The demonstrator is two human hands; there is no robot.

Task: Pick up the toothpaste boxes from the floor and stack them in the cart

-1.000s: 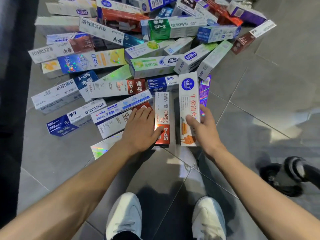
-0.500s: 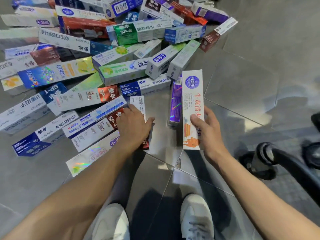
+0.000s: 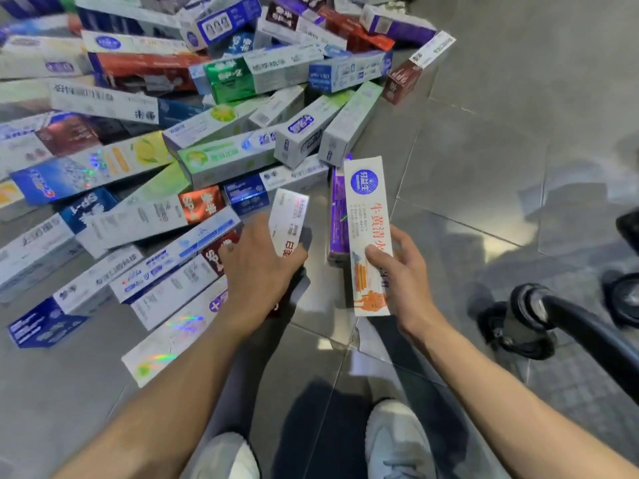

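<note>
Grey glossy floor tiles (image 3: 484,174) with dark grout lines, light glare patches on them. Big pile of toothpaste boxes (image 3: 193,133) covers the upper left of my view, lying flat and criss-crossed, several overlapping. Black cart frame tube (image 3: 587,326) with a caster wheel (image 3: 518,326) sits at right edge, well apart from the pile; I see no cart basket. Two white shoes (image 3: 397,440) at bottom.

Left hand (image 3: 259,267) reaches forward, palm down, fingers curled round the near end of a white-and-red box (image 3: 290,219), far end tilted up off the floor. Right hand (image 3: 401,267) holds a white box with orange print (image 3: 368,233) lengthwise, thumb across the front face, fingers wrapped behind, box clear of the floor and pointing away from me. Purple box (image 3: 337,216) lies on the floor just left of and partly under that box. Both forearms extended, elbows low, hands near each other at pile's near edge.
</note>
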